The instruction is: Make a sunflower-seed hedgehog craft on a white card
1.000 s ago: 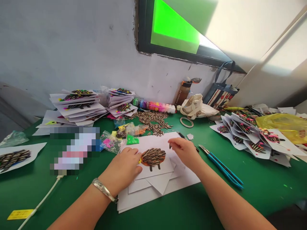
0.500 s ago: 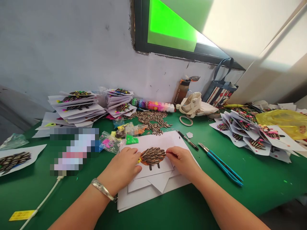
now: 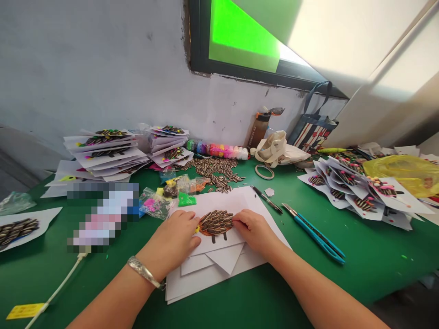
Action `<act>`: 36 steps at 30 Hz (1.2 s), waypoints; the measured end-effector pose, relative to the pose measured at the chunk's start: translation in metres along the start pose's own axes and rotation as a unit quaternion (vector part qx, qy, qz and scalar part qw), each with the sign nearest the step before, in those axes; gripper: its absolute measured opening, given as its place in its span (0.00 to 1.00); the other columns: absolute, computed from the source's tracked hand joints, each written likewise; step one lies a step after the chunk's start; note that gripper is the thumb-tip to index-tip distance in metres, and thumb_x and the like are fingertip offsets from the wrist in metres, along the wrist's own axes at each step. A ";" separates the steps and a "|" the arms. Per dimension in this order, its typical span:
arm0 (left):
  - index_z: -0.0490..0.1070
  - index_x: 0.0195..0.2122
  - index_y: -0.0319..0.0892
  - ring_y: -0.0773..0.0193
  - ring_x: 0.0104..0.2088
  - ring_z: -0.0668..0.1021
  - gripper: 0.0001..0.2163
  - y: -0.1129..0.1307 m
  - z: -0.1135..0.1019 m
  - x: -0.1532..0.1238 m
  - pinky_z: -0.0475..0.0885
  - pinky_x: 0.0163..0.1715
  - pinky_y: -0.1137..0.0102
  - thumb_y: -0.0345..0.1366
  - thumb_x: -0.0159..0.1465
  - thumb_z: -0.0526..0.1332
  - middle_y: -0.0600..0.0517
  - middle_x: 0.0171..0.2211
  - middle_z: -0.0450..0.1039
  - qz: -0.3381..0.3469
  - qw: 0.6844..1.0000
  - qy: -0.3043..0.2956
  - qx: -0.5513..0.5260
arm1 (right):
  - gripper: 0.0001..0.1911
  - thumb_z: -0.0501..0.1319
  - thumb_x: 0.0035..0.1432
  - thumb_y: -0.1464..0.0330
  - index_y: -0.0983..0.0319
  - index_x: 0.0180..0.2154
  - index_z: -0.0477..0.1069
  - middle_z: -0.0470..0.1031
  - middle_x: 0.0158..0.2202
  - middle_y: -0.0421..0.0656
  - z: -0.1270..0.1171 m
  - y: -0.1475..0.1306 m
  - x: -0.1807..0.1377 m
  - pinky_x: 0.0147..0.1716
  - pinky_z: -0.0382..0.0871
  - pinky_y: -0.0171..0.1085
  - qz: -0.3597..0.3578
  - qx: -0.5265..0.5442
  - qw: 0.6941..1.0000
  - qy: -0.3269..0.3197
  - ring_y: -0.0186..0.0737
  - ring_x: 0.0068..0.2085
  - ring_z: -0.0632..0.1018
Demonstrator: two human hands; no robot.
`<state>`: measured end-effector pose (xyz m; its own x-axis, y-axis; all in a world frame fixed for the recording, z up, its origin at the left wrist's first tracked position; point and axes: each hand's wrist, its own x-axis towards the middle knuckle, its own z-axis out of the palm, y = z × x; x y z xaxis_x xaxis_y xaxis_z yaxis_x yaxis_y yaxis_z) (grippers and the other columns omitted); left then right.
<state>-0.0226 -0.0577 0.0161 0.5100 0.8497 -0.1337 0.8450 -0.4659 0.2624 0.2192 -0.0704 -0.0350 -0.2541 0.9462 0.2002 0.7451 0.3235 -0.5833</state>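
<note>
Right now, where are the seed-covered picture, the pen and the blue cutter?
Seed-covered picture (image 3: pixel 216 222), head view: its seeds.
Pen (image 3: pixel 267 200), head view: its barrel.
Blue cutter (image 3: pixel 317 235), head view: its handle.

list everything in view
seed picture: 1, brown, centre
paper: several, white, beneath picture
other pictures: many, white, both sides
seeds: many, striped, centre
packets: several, mixed, centre
clear-wrapped row: 1, multicoloured, back
bottle: 1, brown, back
cloth bag: 1, cream, back
tote: 1, striped, back
tape: 1, grey, centre
pen: 1, black, right
knife: 1, blue, right
plastic bag: 1, yellow, right
cable: 1, white, left
table: 1, green, beneath
window: 1, dark-framed, top
bracelet: 1, silver, left wrist
left hand: 1, bare, centre
right hand: 1, bare, centre
</note>
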 end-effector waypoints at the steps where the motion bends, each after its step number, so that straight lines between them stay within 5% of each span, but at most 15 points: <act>1: 0.73 0.46 0.40 0.48 0.52 0.70 0.14 0.000 0.000 0.000 0.67 0.52 0.58 0.35 0.61 0.56 0.42 0.46 0.72 0.001 1.000 0.000 -0.001 | 0.11 0.53 0.61 0.74 0.61 0.32 0.74 0.74 0.32 0.42 0.000 0.000 0.000 0.35 0.67 0.34 -0.002 0.005 1.000 -0.001 0.37 0.34 0.74; 7: 0.73 0.47 0.40 0.48 0.52 0.70 0.14 -0.001 0.001 0.000 0.66 0.52 0.58 0.36 0.61 0.56 0.42 0.46 0.72 0.004 1.000 0.004 -0.002 | 0.06 0.57 0.59 0.70 0.59 0.35 0.74 0.73 0.29 0.39 -0.009 -0.001 -0.003 0.32 0.66 0.34 0.050 0.011 0.998 0.026 0.37 0.31 0.73; 36: 0.72 0.48 0.40 0.49 0.52 0.70 0.14 0.002 -0.002 0.000 0.66 0.53 0.58 0.34 0.61 0.55 0.43 0.47 0.72 0.005 1.000 -0.008 0.000 | 0.11 0.53 0.58 0.73 0.60 0.30 0.73 0.71 0.29 0.41 -0.010 0.007 -0.002 0.32 0.63 0.35 0.027 -0.043 0.998 -0.023 0.38 0.32 0.72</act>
<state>-0.0217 -0.0584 0.0184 0.5218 0.8405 -0.1461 0.8392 -0.4750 0.2648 0.2317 -0.0704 -0.0316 -0.2384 0.9622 0.1319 0.8088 0.2719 -0.5214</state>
